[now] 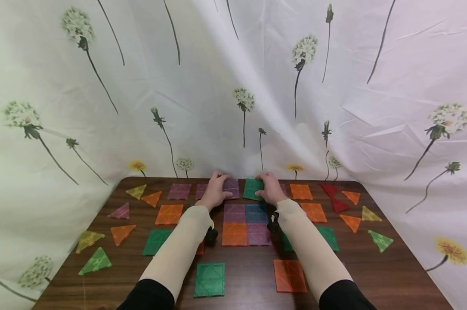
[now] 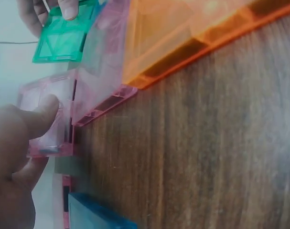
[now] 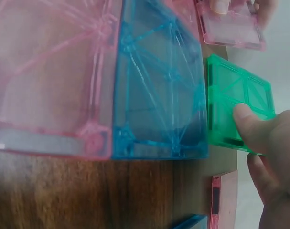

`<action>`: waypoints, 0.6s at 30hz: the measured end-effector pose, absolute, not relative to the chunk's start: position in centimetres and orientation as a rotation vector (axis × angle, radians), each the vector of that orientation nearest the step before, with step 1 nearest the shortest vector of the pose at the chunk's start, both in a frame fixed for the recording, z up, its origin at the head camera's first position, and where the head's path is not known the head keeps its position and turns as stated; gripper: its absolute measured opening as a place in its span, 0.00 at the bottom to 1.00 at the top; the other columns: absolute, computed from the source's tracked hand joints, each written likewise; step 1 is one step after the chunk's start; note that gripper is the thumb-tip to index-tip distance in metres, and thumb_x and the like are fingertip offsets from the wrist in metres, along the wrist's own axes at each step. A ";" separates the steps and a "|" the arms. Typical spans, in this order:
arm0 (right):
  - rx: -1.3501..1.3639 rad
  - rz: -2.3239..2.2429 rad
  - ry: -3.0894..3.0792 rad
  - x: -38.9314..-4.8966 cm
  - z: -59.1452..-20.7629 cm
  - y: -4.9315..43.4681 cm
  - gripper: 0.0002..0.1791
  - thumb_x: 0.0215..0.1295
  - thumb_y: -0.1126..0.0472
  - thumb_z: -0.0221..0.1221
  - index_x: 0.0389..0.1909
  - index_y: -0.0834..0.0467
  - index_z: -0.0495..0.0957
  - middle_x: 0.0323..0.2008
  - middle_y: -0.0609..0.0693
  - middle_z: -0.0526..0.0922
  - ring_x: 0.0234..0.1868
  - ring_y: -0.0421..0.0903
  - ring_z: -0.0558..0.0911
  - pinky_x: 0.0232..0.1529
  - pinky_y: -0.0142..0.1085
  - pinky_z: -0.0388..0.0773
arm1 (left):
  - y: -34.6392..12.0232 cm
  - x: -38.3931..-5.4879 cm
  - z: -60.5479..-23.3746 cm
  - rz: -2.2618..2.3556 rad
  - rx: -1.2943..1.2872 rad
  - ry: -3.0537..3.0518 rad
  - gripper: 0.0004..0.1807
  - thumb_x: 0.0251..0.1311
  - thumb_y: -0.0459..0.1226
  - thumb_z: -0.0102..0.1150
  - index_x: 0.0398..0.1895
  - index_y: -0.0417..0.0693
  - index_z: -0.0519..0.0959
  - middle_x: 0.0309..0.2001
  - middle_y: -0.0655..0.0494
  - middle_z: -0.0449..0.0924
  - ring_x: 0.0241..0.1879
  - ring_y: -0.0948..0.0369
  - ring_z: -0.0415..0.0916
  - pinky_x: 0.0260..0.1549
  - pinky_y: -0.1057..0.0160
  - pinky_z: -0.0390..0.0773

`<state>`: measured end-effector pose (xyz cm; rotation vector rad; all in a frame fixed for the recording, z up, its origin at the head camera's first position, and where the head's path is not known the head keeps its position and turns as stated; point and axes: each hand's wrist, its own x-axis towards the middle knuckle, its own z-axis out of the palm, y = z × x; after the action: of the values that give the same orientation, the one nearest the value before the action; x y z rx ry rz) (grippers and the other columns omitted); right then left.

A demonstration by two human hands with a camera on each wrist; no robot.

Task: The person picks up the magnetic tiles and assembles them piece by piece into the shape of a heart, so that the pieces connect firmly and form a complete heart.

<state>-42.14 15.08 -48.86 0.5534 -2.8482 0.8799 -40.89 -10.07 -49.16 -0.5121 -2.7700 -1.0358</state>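
Observation:
At the far side of the table, my left hand (image 1: 214, 192) pinches a translucent purple square magnetic tile (image 1: 231, 188), which looks pink in the left wrist view, thumb on its face. Beside it my right hand (image 1: 271, 188) grips a green square tile (image 1: 252, 190) by its right edge, thumb (image 3: 247, 121) across the face. Both tiles are tilted up. Just nearer lies a block of joined flat squares: a purple tile (image 1: 234, 212), a blue tile (image 1: 256, 213), an orange tile (image 1: 234, 234) and another purple tile (image 1: 258, 235).
Loose squares lie around the arms, among them a green tile (image 1: 209, 280) and an orange tile (image 1: 290, 276) in front. Triangles, such as a lime one (image 1: 95, 261) and a red one (image 1: 339, 205), lie along both sides. A flower-printed curtain (image 1: 214, 129) hangs behind the wooden table (image 1: 248, 280).

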 end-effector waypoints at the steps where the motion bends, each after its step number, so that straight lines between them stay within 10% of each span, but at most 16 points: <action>1: 0.559 0.888 -2.828 -42.1 -48.8 15.2 0.26 0.66 0.65 0.72 0.64 0.64 0.79 0.59 0.64 0.76 0.56 0.58 0.77 0.60 0.52 0.78 | -10.1 -40.8 -49.1 -1.051 -0.513 -2.747 0.28 0.63 0.33 0.74 0.66 0.39 0.78 0.61 0.41 0.67 0.60 0.45 0.72 0.62 0.47 0.76; 11: 0.508 1.137 -2.740 -40.9 -47.6 16.1 0.14 0.72 0.64 0.67 0.55 0.63 0.84 0.53 0.60 0.85 0.54 0.58 0.82 0.57 0.53 0.80 | -10.7 -39.8 -48.3 -1.161 -0.552 -2.603 0.12 0.70 0.34 0.67 0.54 0.42 0.84 0.54 0.44 0.84 0.55 0.47 0.79 0.57 0.45 0.79; 18: 0.525 1.295 -2.661 -40.0 -46.7 17.1 0.10 0.75 0.62 0.65 0.52 0.60 0.85 0.46 0.57 0.86 0.33 0.53 0.85 0.36 0.44 0.85 | -11.0 -38.5 -47.7 -1.248 -0.544 -2.529 0.10 0.73 0.35 0.64 0.54 0.44 0.85 0.54 0.46 0.85 0.53 0.49 0.81 0.56 0.46 0.80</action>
<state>-40.04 17.06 -46.72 0.5251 -2.6611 1.2950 -38.53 -11.04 -47.71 -0.5444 -2.5292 -1.2478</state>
